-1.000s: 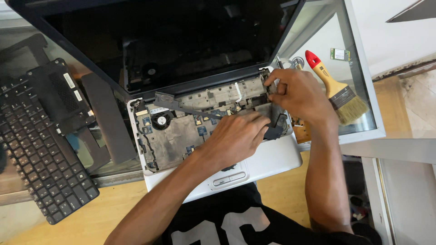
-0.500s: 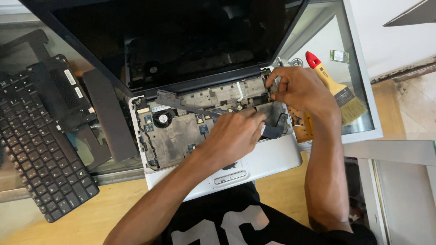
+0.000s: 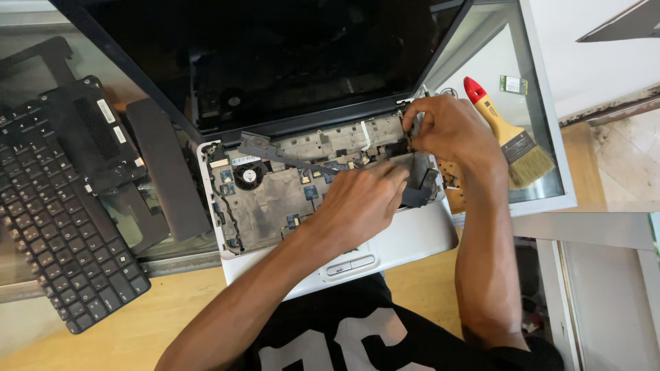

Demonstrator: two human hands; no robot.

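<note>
An opened white laptop [image 3: 402, 246] lies in front of me with its keyboard removed and its dusty inner board [image 3: 271, 203] and small fan [image 3: 248, 176] exposed. My left hand [image 3: 361, 203] rests on the board's right side, fingers on a dark flat part [image 3: 419, 180] that is tilted up. My right hand [image 3: 450, 127] pinches something small at the laptop's upper right corner, near the hinge; what it grips is hidden by the fingers. A dark narrow strip [image 3: 275, 152] lies loose across the board's top.
The black screen [image 3: 275, 55] stands open behind. A detached black keyboard [image 3: 58, 237] and dark cover panels [image 3: 168, 182] lie at left. A paintbrush [image 3: 512, 134] with red and yellow handle lies on the glass tabletop [image 3: 543, 185] at right. Wooden surface below.
My right hand has shifted slightly up toward the hinge corner. The dark flat part under my left hand has tilted up more. The view has drifted a little.
</note>
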